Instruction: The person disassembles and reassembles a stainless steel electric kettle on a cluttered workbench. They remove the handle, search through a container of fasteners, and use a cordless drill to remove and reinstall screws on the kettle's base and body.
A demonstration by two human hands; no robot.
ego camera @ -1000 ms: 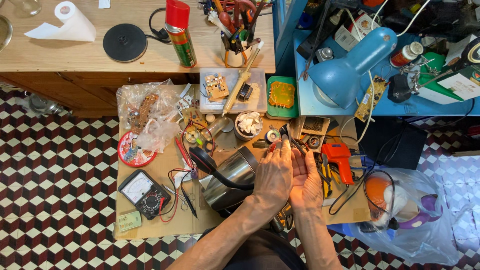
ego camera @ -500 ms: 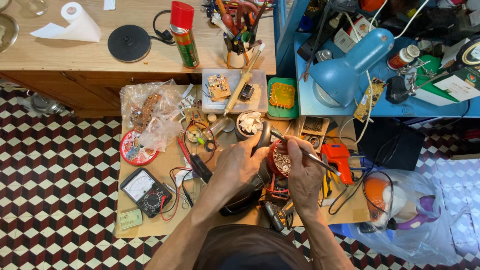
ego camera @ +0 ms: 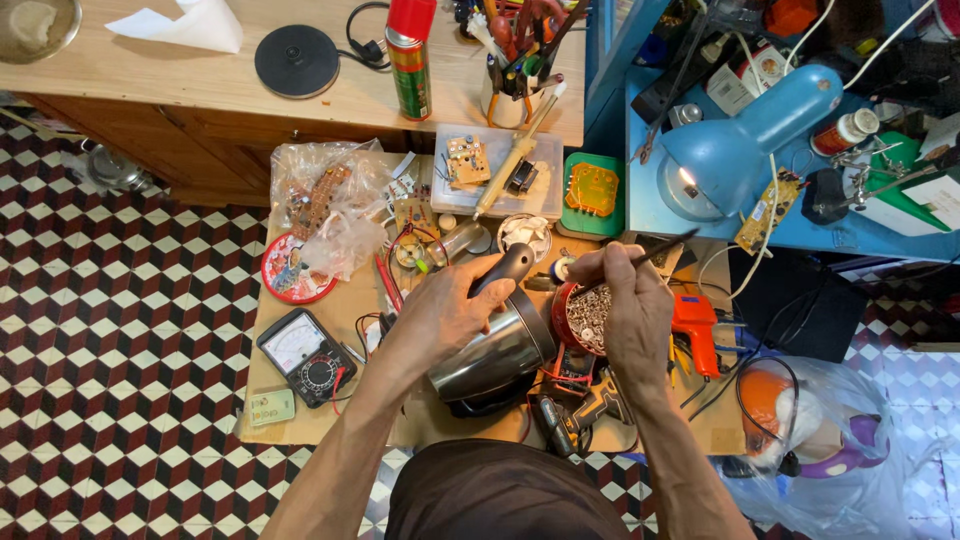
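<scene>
Left hand (ego camera: 445, 315) grips the shiny steel kettle (ego camera: 495, 355) by its smooth black handle. Right hand (ego camera: 630, 310) pinches a thin dark tool (ego camera: 665, 247) over a round red tin (ego camera: 580, 317) of small screws.

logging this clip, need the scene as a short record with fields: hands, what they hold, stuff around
left hand: grips the black handle of a steel kettle tipped on its side
right hand: holds a thin dark tool over a red tin of screws
work surface: cluttered low bench
near left: analog multimeter, bags of circuit boards
near right: blue desk lamp, orange tool
floor: checkered tiles
</scene>
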